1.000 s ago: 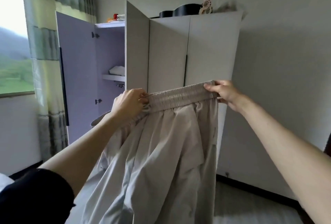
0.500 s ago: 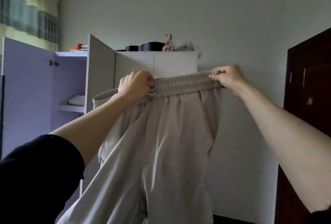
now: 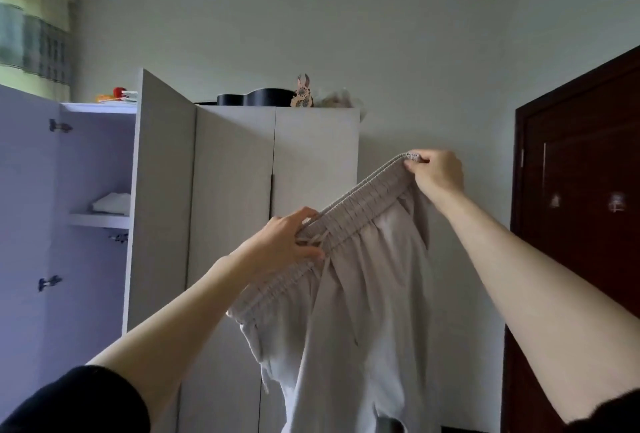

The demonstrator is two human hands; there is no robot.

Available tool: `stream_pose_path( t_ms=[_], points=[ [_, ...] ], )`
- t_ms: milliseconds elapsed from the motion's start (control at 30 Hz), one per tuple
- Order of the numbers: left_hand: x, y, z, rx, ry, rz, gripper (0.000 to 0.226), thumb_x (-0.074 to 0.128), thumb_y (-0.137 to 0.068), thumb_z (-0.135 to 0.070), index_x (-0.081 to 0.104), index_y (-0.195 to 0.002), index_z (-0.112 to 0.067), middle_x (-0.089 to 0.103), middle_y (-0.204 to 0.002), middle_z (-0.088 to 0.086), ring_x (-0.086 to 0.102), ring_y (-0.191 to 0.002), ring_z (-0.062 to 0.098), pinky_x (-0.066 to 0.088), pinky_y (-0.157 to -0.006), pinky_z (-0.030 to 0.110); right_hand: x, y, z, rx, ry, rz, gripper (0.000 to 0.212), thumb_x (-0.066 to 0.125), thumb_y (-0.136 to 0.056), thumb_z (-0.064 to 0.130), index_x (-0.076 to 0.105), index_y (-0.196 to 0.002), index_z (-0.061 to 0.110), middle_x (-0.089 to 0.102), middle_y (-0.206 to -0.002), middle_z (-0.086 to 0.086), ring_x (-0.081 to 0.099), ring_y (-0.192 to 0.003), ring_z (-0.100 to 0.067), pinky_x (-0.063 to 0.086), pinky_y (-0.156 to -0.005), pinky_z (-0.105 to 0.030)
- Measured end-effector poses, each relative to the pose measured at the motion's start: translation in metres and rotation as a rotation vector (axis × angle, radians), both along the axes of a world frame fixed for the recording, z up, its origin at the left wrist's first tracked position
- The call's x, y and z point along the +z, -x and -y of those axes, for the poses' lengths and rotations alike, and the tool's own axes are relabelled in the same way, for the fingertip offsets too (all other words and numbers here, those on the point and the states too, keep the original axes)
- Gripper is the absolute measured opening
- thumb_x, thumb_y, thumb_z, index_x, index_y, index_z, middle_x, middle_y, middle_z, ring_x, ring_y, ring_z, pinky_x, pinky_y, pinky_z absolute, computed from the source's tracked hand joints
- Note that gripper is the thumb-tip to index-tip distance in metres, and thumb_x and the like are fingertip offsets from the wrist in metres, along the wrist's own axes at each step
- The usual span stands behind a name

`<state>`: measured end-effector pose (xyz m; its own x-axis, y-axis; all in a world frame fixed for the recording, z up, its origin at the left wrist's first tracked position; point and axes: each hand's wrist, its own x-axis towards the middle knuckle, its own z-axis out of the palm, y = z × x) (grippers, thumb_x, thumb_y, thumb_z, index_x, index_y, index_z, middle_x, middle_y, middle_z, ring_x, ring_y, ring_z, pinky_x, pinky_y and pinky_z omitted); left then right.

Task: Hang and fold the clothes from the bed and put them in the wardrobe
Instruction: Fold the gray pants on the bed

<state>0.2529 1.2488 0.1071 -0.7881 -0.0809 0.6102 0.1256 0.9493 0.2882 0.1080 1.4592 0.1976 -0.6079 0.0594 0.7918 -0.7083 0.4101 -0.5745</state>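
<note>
Two hands up: both are on one pair of pale beige trousers, held aloft in front of the wardrobe.
Left hand: fingers curled round the elastic waistband near its middle, by the drawstring, so this one grips, low and nearer the wardrobe's open side.
Right hand: pinches the far end of the waistband between thumb and fingers, higher up, off the wardrobe's right edge towards the dark wooden door.
Waistband line: it slopes, climbing from the left hand to the right, and a slack length droops below the left hand.
Trouser legs: they hang straight down in front of the wardrobe's closed doors; the bottoms run out of view.
Wardrobe state: left compartment open, its door swung wide, with a shelf inside carrying a folded white item.
Step in hand: my read is the shake-out and line-up, getting the trousers squared by the waist before a fold or a hang.
Hanger: none visible from here.
Next move calls for: levelling the waistband, likely sliding the left hand out to the loose end so both corners are held, then bringing the legs together.
Watch for: the slack end twisting the fold.
</note>
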Motion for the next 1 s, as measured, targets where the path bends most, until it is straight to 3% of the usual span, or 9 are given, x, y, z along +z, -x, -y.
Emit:
stream_pose_path(
  t_ms=[67,167,233,333,467,533,700,867,1000],
  points=[
    [-0.015,0.007,0.003,-0.011,-0.048,0.035,0.030,0.078,-0.073,-0.031,0.054,-0.090,-0.025,0.057,-0.075,-0.012,0.050,-0.071,0.013,0.035,-0.055,0.009,-0.001,-0.002,-0.002,-0.024,0.001,0.009,0.026,0.064,-0.087,0.024,0.070,-0.112,0.020,0.067,-0.117,-0.006,0.059,-0.112,-0.026,0.044,-0.087,-0.028],
    [-0.034,0.012,0.007,0.002,-0.033,0.131,0.032,0.075,-0.076,-0.023,0.044,-0.069,-0.027,0.048,-0.065,-0.010,0.042,-0.061,0.013,0.033,-0.052,0.018,-0.002,-0.003,-0.010,-0.065,-0.005,0.023,0.027,0.063,-0.087,0.025,0.069,-0.113,0.021,0.066,-0.119,-0.005,0.058,-0.114,-0.026,0.044,-0.087,-0.028],
    [-0.045,0.013,0.007,0.038,0.017,0.180,0.025,0.071,-0.076,-0.019,0.047,-0.075,-0.023,0.051,-0.070,-0.003,0.044,-0.067,0.020,0.028,-0.054,0.022,-0.003,-0.003,-0.021,-0.105,0.041,0.046,0.027,0.062,-0.088,0.024,0.069,-0.114,0.021,0.066,-0.119,-0.007,0.058,-0.113,-0.028,0.044,-0.088,-0.029],
    [-0.048,0.014,0.003,0.085,0.002,0.092,0.017,0.069,-0.077,-0.019,0.056,-0.088,-0.014,0.058,-0.079,0.007,0.052,-0.074,0.029,0.028,-0.058,0.026,-0.007,-0.001,-0.043,-0.146,0.097,0.057,0.025,0.059,-0.090,0.021,0.069,-0.113,0.017,0.066,-0.118,-0.010,0.059,-0.111,-0.029,0.044,-0.087,-0.029],
    [-0.032,0.022,-0.015,0.156,0.000,-0.099,0.037,0.060,-0.081,-0.020,0.052,-0.118,-0.016,0.066,-0.104,0.016,0.059,-0.093,0.039,0.044,-0.071,0.036,-0.019,0.003,-0.079,-0.201,0.168,0.121,0.025,0.057,-0.091,0.017,0.068,-0.113,0.015,0.066,-0.118,-0.011,0.059,-0.109,-0.031,0.043,-0.083,-0.027],
    [-0.025,0.027,-0.024,0.165,-0.028,-0.138,0.045,0.060,-0.081,-0.020,0.049,-0.125,-0.020,0.066,-0.109,0.015,0.058,-0.098,0.039,0.045,-0.074,0.037,-0.031,0.007,-0.100,-0.214,0.147,0.169,0.023,0.058,-0.091,0.017,0.069,-0.110,0.012,0.067,-0.114,-0.013,0.060,-0.106,-0.032,0.045,-0.084,-0.031],
    [-0.031,0.034,-0.038,0.119,-0.174,-0.014,0.036,0.072,-0.078,-0.023,0.065,-0.113,-0.015,0.068,-0.100,0.009,0.056,-0.086,0.023,0.035,-0.069,0.022,-0.086,0.015,-0.141,-0.222,0.104,0.336,0.025,0.061,-0.089,0.021,0.069,-0.112,0.019,0.067,-0.114,-0.011,0.061,-0.105,-0.030,0.047,-0.085,-0.031],
    [-0.045,0.039,-0.053,0.101,-0.175,0.070,0.040,0.079,-0.072,-0.035,0.066,-0.104,-0.014,0.059,-0.087,0.004,0.052,-0.082,0.022,0.037,-0.069,0.025,-0.126,0.015,-0.162,-0.218,0.145,0.402,0.020,0.061,-0.089,0.017,0.071,-0.106,0.011,0.069,-0.106,-0.010,0.063,-0.096,-0.027,0.047,-0.078,-0.031],
    [-0.061,0.042,-0.053,0.138,-0.102,0.124,0.040,0.077,-0.072,-0.043,0.059,-0.098,-0.018,0.057,-0.087,0.002,0.055,-0.085,0.027,0.039,-0.069,0.030,-0.144,0.012,-0.176,-0.171,0.125,0.396,0.023,0.061,-0.089,0.017,0.069,-0.110,0.013,0.067,-0.108,-0.007,0.061,-0.095,-0.023,0.050,-0.087,-0.036]
  ],
)
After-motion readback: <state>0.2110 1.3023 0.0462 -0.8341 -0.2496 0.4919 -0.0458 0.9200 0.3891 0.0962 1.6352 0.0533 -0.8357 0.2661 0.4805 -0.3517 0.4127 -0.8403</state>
